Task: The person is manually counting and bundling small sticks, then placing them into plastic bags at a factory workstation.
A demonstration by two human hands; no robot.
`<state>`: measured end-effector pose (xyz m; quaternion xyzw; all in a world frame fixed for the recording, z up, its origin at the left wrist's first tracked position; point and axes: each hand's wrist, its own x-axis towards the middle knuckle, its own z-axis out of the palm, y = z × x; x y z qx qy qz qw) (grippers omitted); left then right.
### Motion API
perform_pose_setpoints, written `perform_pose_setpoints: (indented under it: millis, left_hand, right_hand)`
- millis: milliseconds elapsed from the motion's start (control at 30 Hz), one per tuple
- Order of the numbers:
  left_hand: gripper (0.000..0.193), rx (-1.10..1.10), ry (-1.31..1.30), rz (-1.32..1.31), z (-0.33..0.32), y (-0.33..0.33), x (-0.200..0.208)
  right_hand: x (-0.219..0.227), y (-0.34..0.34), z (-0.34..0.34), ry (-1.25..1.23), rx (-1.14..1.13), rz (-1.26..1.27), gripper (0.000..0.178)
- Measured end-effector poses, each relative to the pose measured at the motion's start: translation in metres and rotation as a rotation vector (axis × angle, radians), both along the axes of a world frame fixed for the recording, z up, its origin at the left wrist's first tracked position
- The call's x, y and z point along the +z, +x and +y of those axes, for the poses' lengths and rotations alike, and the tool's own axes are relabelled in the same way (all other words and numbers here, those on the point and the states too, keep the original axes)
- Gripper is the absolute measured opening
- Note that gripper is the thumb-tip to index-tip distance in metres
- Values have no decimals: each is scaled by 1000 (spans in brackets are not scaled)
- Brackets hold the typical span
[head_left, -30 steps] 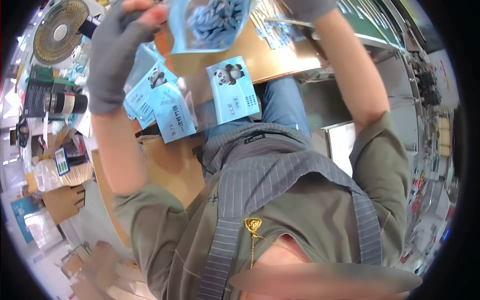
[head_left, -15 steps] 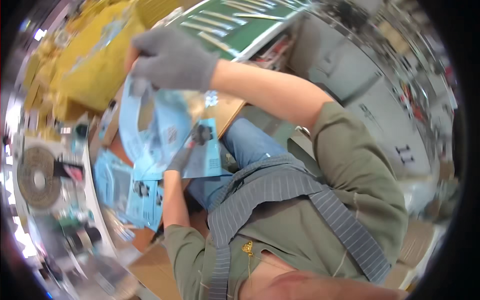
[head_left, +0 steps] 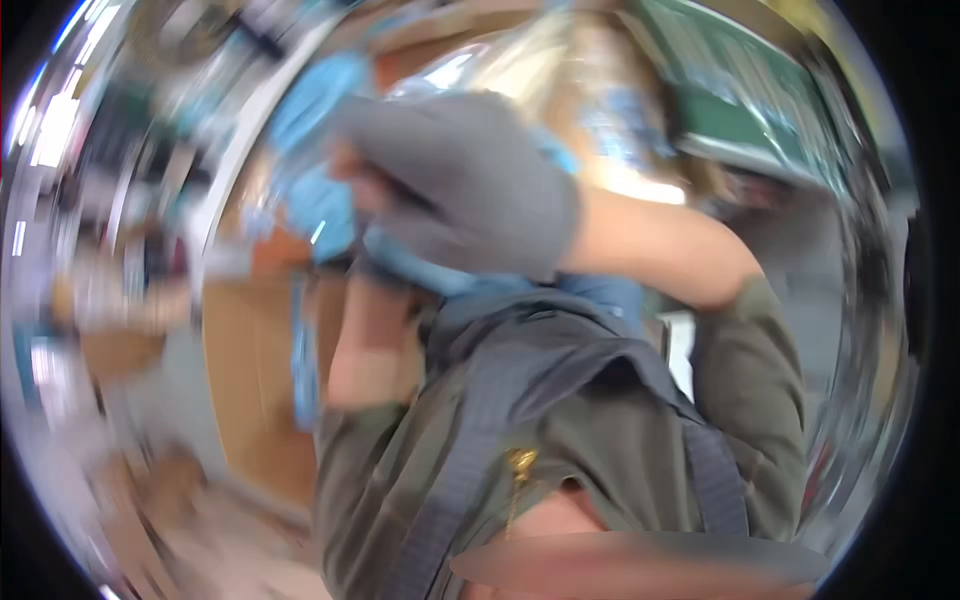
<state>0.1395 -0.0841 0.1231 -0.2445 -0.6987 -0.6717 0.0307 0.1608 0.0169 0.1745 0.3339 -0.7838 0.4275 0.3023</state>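
Smeared by motion, my right hand [head_left: 455, 180] wears a grey glove with bare fingertips. Its fingers are curled closed over the near side of the table; what they hold is hidden. Just beneath it shows a strip of blue bag [head_left: 430, 272], close to my lap. My left hand [head_left: 383, 272] is mostly covered by the right one, and its fingers cannot be made out. Beside both hands, to the left, lies a heap of blue plastic bags [head_left: 318, 205].
An open cardboard box [head_left: 262, 375] stands at the left below the table. Blurred clear plastic [head_left: 530, 75] lies beyond my hands. At the far right is a green work surface [head_left: 725, 120] with thin pale items on it. A round fan [head_left: 185, 35] is at the upper left.
The view has swung to the left. My right hand has come down from above the blue bag to close over my left hand. The bag's upright shape is no longer visible.
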Motion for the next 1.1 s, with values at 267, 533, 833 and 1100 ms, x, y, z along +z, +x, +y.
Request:
perform_pose_setpoints:
  millis: [267,533,833,1100]
  left_hand:
    - [59,149,711,-797,-175,76,0]
    - [53,759,517,-944,-378,192,-67]
    - [44,-751,808,-1747,-472,146,-272]
    - [42,-2752,1892,-2648,-588,15,-287]
  right_hand:
    - [1,35,-31,228,560,-154,37]
    - [-44,26,53,1,36,-625,37]
    - [-103,30,85,31,-67,-709,33]
    - [-147,68,190,162,-883,-568,24]
